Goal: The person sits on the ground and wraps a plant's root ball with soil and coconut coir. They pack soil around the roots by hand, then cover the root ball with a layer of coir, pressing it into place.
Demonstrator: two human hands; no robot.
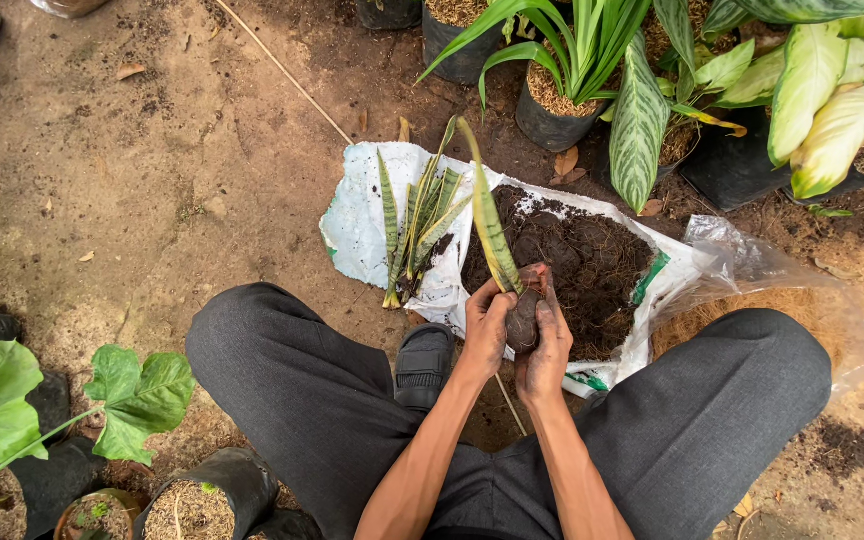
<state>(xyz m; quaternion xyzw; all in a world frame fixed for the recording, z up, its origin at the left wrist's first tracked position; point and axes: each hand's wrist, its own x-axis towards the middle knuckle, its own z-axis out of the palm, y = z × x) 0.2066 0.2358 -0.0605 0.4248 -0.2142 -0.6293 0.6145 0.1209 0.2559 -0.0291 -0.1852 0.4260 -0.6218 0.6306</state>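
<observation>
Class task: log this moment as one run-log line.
left hand: grips snake plant cutting | right hand: cups its root ball | below: soil sack

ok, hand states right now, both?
Left hand: closed on the root clump of a snake plant cutting.
Right hand: closed on the same root clump, from the other side.

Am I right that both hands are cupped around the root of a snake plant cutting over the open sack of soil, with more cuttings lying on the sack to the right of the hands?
Not quite: the head view shows the other cuttings lying left of the hands, not right.
</observation>
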